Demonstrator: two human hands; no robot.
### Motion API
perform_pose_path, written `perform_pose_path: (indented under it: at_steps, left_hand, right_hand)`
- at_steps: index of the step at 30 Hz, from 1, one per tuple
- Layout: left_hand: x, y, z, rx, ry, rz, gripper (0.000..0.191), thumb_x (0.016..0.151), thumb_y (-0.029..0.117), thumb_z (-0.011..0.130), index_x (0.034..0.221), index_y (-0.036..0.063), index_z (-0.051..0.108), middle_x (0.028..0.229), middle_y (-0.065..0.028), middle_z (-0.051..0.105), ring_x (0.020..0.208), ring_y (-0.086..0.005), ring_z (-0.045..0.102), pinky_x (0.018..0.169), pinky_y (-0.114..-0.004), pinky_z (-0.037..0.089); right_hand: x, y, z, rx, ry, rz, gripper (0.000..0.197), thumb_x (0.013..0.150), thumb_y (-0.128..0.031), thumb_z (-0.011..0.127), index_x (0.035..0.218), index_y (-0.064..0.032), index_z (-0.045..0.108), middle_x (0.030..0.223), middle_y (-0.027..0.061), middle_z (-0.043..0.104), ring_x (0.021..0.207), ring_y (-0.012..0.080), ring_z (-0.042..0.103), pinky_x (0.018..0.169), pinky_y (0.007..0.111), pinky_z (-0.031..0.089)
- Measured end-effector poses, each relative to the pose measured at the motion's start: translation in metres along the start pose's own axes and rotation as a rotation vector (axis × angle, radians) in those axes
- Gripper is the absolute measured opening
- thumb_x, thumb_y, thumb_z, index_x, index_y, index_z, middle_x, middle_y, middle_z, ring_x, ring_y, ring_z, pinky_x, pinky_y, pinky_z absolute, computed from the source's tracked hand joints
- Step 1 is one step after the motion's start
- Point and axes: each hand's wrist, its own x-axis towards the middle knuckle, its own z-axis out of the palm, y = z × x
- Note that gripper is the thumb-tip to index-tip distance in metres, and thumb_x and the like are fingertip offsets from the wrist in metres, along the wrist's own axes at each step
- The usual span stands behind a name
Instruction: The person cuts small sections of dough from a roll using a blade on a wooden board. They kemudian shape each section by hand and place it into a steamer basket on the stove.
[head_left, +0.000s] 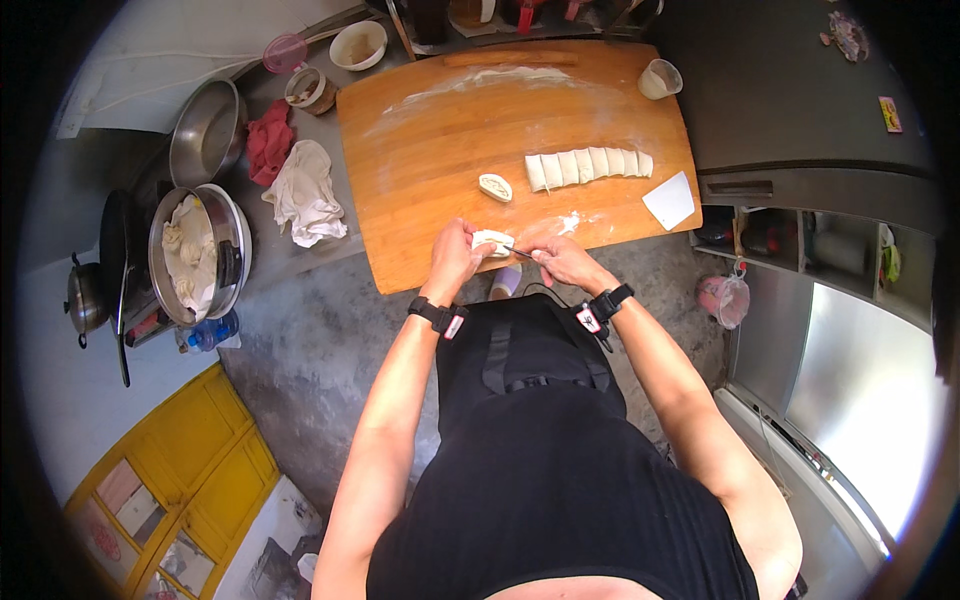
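Observation:
My left hand (454, 256) holds a small piece of white dough (493, 238) at the front edge of a wooden board (420, 142). In my right hand (568, 262) is a thin dark stick-like tool (519, 252), its tip at the dough; whether it is a chopstick or a blade I cannot tell. Just beyond my left hand lies a cut dough slice (495, 187) with a layered face. A row of several dough pieces (589, 166), set side by side, stretches to the right. A white dough scraper (670, 201) lies flat near the board's right edge.
Dry flour (570, 222) dusts the board. A plastic cup (660, 79) stands at its far right corner. To the left are a white cloth (306, 193), a red cloth (270, 142), a metal basin (208, 133) and a cloth-lined steamer pot (187, 251). A dark cabinet (772, 97) borders the right.

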Motion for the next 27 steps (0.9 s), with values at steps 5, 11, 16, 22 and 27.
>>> perform_pose_path:
  at_steps: [5,11,16,22,27]
  left_hand:
    - [0.006,-0.036,-0.008,-0.045,-0.073,-0.057,0.038,0.075,0.013,0.087,0.099,0.0026,0.060,0.079,-0.0085,0.065,0.074,-0.0205,0.065,0.066,-0.035,0.053]
    - [-0.003,-0.008,-0.023,-0.373,0.052,0.021,0.029,0.078,0.008,0.083,0.096,0.0019,0.061,0.084,-0.0075,0.065,0.076,-0.0175,0.064,0.068,-0.031,0.053]
    - [-0.009,-0.006,-0.053,0.113,0.294,0.395,0.031,0.074,0.004,0.081,0.099,0.0023,0.062,0.087,-0.0114,0.064,0.080,-0.0281,0.064,0.073,-0.037,0.053]
    - [-0.031,-0.006,-0.049,0.406,0.214,0.758,0.035,0.065,0.000,0.076,0.098,0.0079,0.065,0.095,-0.0079,0.064,0.089,-0.0308,0.062,0.078,-0.042,0.052]
    - [-0.036,-0.012,-0.048,0.421,0.174,0.800,0.030,0.069,0.002,0.078,0.097,0.0061,0.066,0.095,-0.0086,0.065,0.088,-0.0309,0.062,0.076,-0.041,0.052]
  right_hand:
    - [0.010,-0.002,0.006,-0.010,0.033,-0.215,0.029,0.102,-0.006,0.050,0.123,-0.0039,0.069,0.084,0.0061,0.066,0.055,0.0125,0.058,0.057,0.030,0.048]
    - [0.009,-0.003,-0.006,0.001,0.056,-0.242,0.027,0.101,-0.007,0.052,0.121,-0.0048,0.071,0.073,0.0045,0.062,0.055,0.0131,0.057,0.058,0.030,0.048]
    - [0.009,-0.010,-0.012,-0.015,0.164,-0.165,0.023,0.103,-0.013,0.051,0.101,0.0010,0.068,0.063,0.0046,0.059,0.054,0.0124,0.058,0.054,0.031,0.047]
    - [0.031,-0.036,0.023,-0.058,0.152,-0.171,0.023,0.101,-0.016,0.051,0.094,-0.0002,0.066,0.061,0.0071,0.062,0.055,0.0164,0.063,0.055,0.035,0.049]
    - [0.030,-0.050,0.039,-0.192,0.131,-0.116,0.021,0.097,-0.014,0.055,0.088,-0.0009,0.069,0.063,0.0095,0.064,0.054,0.0208,0.065,0.056,0.037,0.051]
